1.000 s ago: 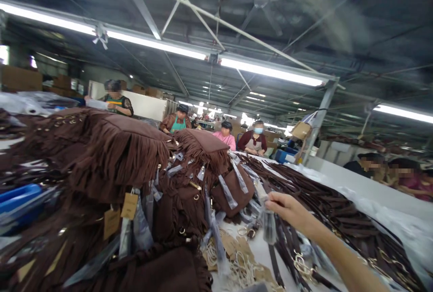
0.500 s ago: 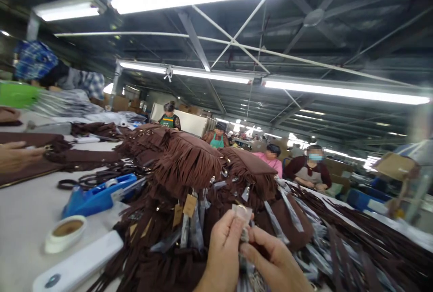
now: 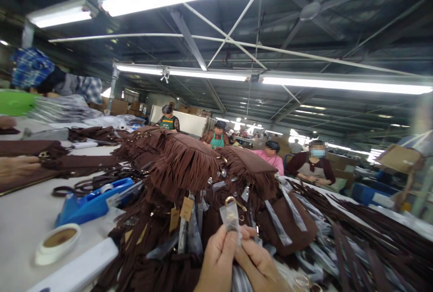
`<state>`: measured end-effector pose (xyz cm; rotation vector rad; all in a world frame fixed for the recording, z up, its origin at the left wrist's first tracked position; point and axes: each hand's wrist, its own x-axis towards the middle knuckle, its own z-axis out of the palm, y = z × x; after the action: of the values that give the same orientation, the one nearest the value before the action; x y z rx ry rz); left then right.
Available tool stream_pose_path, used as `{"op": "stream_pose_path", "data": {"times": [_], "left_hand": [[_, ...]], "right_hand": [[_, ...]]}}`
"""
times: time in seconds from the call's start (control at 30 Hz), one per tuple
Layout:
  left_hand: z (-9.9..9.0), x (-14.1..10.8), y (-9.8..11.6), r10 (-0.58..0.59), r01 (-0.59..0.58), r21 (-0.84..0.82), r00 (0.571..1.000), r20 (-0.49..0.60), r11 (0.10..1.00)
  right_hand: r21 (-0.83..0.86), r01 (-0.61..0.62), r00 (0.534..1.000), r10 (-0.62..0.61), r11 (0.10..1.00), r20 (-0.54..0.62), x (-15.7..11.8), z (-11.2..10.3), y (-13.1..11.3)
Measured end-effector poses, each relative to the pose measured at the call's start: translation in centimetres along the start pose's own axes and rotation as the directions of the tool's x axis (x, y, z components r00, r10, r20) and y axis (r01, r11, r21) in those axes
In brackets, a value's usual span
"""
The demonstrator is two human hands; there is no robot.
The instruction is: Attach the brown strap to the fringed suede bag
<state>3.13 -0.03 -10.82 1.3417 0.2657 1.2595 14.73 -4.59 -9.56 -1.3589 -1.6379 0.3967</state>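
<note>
My left hand (image 3: 216, 256) and my right hand (image 3: 259, 260) meet low in the middle of the head view. Between their closed fingertips is a translucent plastic wrap (image 3: 230, 216). A gold metal hook (image 3: 231, 200) shows just above it; whether the wrap encloses it I cannot make out. Pale striped material hangs below the fingers, partly hidden by them. Right behind the hands lies a heap of brown fringed bags (image 3: 184, 154), with tan tags (image 3: 186, 208) and plastic-wrapped straps (image 3: 278, 223) hanging from it.
On the left stand a blue tape dispenser (image 3: 94, 197), a tape roll (image 3: 58, 242) and a white oblong device (image 3: 79, 267). Another person's hand (image 3: 20, 166) rests on a brown bag at the far left. Long brown strips (image 3: 368, 224) spread on the right. Several people sit or stand beyond.
The hands have moved slightly left and lower and drawn closer together. More of the plastic wrap and the gold hook now shows above the fingers. The view has shifted slightly.
</note>
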Motion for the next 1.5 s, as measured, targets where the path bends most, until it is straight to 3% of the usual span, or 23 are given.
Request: {"op": "stream_pose_path", "data": {"times": [0.07, 0.17, 0.27, 0.33, 0.4, 0.53, 0.6, 0.77, 0.87, 0.9, 1.0, 1.07, 1.2, 1.27, 1.4, 1.43, 1.5], "left_hand": [[-0.5, -0.5, -0.4, -0.054, 0.055, -0.005, 0.998, 0.019, 0.999], [-1.2, -0.6, 0.5, -0.164, 0.17, -0.131, 0.985, 0.056, 0.977], [-1.3, 0.0, 2.3, -0.096, 0.087, -0.286, 0.995, -0.02, 0.954], [-0.8, 0.6, 3.0, -0.089, 0.065, -0.255, 0.992, -0.084, 0.965], [-0.1, 0.8, 2.9, -0.126, 0.107, -0.209, 0.989, -0.078, 0.972], [0.6, -0.2, 1.0, -0.147, 0.136, -0.223, 0.989, -0.032, 0.965], [0.5, -1.0, 0.3, -0.125, 0.121, -0.143, 0.992, -0.016, 0.982], [-0.4, -2.3, 0.8, -0.131, 0.132, -0.01, 0.991, 0.037, 0.991], [-0.9, -2.4, 1.6, -0.21, 0.21, 0.008, 0.977, 0.033, 0.978], [-1.0, -2.4, 1.8, -0.239, 0.239, 0.009, 0.97, 0.034, 0.971], [-0.8, -2.3, 1.9, -0.3, 0.297, 0.06, 0.952, 0.06, 0.953], [-0.3, -2.3, 1.6, -0.309, 0.294, 0.125, 0.944, 0.12, 0.948], [0.8, -2.6, 1.0, -0.296, 0.27, 0.126, 0.909, 0.292, 0.955], [0.7, -3.0, 1.2, -0.308, 0.271, 0.149, 0.872, 0.38, 0.951], [-0.5, -3.6, 3.1, -0.456, 0.334, 0.318, 0.735, 0.501, 0.887], [-0.6, -3.7, 3.7, -0.465, 0.336, 0.33, 0.73, 0.5, 0.882], [-0.5, -3.6, 4.4, -0.404, 0.305, 0.278, 0.795, 0.452, 0.911]], "right_hand": [[-0.011, -0.026, 1.0, 0.026, 1.0, 0.004, -0.1, -0.2, 0.4], [-0.018, -0.013, 0.993, 0.015, 1.0, 0.115, -0.3, -0.5, 0.8], [-0.052, 0.039, 0.984, -0.029, 0.998, 0.178, -0.5, -0.3, 0.9], [-0.063, 0.074, 0.974, -0.058, 0.995, 0.22, -0.7, 0.0, 1.0], [-0.031, 0.083, 0.97, -0.074, 0.996, 0.232, -0.8, 0.3, 1.0], [0.081, -0.002, 0.997, -0.005, 0.997, 0.08, -1.3, 1.1, 1.7], [0.152, -0.047, 0.997, 0.038, 0.987, 0.06, -1.4, 1.6, 2.3], [0.24, -0.089, 0.983, 0.045, 0.967, 0.18, -1.3, 1.8, 1.4], [0.193, -0.149, 0.932, 0.073, 0.97, 0.354, -1.3, -0.4, 0.2], [0.163, -0.175, 0.928, 0.107, 0.971, 0.358, -1.3, -1.4, 0.0], [0.137, -0.215, 0.971, 0.196, 0.967, 0.139, -1.4, -4.0, -0.4], [0.101, -0.139, 0.99, 0.136, 0.985, 0.03, -1.3, -4.8, -0.9], [-0.077, 0.045, 0.996, -0.039, 0.996, 0.077, -0.8, -4.6, -2.4], [-0.065, 0.024, 0.997, -0.019, 0.998, 0.07, -0.7, -4.4, -2.7], [0.011, -0.079, 0.993, 0.077, 0.997, 0.089, -1.2, -4.0, -2.2], [0.016, -0.096, 0.991, 0.094, 0.995, 0.096, -1.4, -3.9, -2.0], [0.025, -0.125, 0.987, 0.122, 0.992, 0.102, -1.6, -3.7, -1.8]]}}
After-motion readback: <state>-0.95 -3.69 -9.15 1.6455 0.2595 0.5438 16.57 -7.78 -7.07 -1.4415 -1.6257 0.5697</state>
